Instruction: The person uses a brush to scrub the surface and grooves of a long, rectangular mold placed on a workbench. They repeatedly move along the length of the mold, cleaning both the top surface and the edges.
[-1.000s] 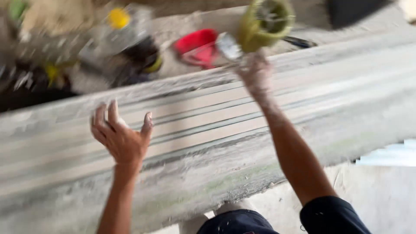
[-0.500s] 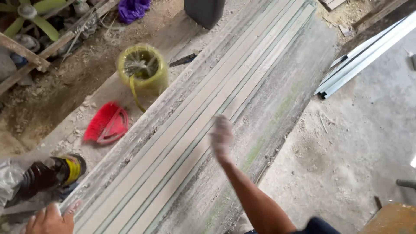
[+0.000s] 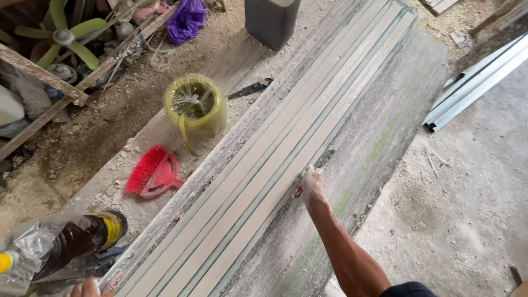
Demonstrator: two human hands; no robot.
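Observation:
Several long pale strips [image 3: 275, 165] lie side by side on a dusty concrete ledge [image 3: 379, 126], running from bottom left to top right. My right hand [image 3: 312, 184] rests on the near edge of the strips, fingers closed around a small red-handled tool [image 3: 298, 192] with a dark tip pointing up along the strips. Only the fingertips of my left hand [image 3: 91, 287] show, at the bottom edge, touching the near end of the strips. Whether that hand holds anything cannot be told.
Left of the strips lie a yellow-green roll of strapping [image 3: 193, 104], a red hand brush [image 3: 151, 173], a dark bottle in a plastic bag [image 3: 77, 242] and a black tool [image 3: 250, 88]. A dark bin [image 3: 271, 19] stands at the top. Metal profiles [image 3: 473, 82] lie on the floor at right.
My right hand has come down from the yellow roll to the near edge of the strips. My left hand has dropped to the bottom left corner. The view has swung along the strips.

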